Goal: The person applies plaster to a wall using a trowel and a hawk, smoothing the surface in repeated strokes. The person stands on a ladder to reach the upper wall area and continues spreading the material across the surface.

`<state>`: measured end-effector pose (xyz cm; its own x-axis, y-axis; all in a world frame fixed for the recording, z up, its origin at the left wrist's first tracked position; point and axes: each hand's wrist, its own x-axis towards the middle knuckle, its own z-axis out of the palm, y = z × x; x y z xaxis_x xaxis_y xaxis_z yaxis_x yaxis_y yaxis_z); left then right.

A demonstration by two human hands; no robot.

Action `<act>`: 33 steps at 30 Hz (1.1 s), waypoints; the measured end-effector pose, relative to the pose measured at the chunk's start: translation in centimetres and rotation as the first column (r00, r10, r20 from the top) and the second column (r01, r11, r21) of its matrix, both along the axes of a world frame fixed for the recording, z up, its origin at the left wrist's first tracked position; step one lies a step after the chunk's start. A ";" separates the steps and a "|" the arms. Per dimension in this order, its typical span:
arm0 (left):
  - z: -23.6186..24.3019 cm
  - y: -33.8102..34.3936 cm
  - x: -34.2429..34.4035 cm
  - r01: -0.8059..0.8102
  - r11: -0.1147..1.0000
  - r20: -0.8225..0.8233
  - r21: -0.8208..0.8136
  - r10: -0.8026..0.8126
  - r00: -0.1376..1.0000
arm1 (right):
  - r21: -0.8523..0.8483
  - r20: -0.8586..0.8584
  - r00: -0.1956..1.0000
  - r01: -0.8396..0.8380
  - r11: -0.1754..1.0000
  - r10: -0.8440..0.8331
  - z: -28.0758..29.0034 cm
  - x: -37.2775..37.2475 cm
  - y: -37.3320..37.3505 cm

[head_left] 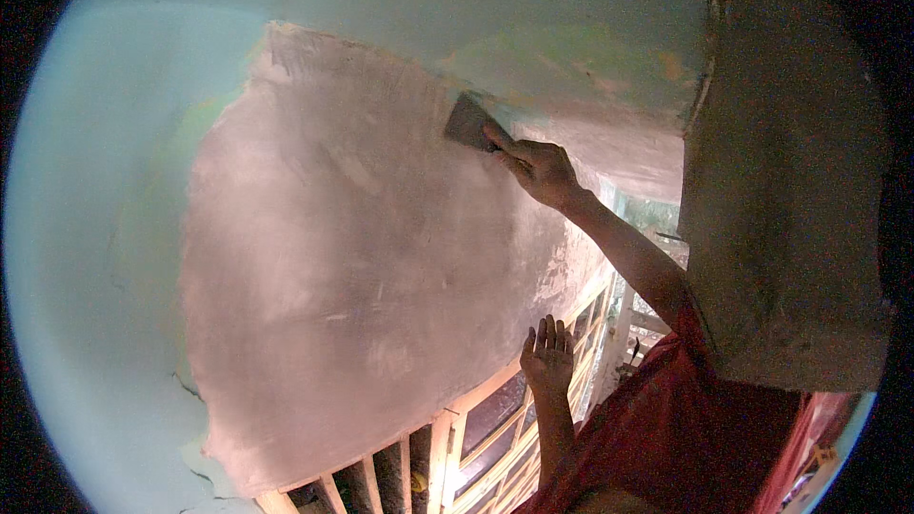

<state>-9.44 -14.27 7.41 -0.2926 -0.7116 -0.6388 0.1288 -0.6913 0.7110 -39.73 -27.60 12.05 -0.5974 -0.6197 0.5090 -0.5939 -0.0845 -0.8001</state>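
Scraper [465, 121] in raised right hand [545, 169]; left hand [548, 356] lower, upright.

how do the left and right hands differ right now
The right hand grips a dark scraper; the left hand is empty, palm open. The right hand is higher in the picture, by the upper edge of the pinkish patch; the left hand is lower. Both hands are bare.

Pinkish plaster [314, 247] on turquoise wall [95, 228]

turquoise wall [105, 200] | dark brown surface [790, 171] at right | pale-framed window [490, 414] below, brightly lit
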 end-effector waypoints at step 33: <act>-0.3 1.7 3.7 -0.490 0.783 -0.127 0.383 0.570 0.812 | -0.226 0.085 0.993 -0.064 0.972 0.086 1.2 -1.4 -2.7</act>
<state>-5.76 -12.59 7.09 -0.0922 -0.5647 -0.8202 0.6689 -0.6453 0.3691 -41.10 -30.30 13.28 -0.6052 -0.5418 0.5832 -0.5022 -0.3085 -0.8079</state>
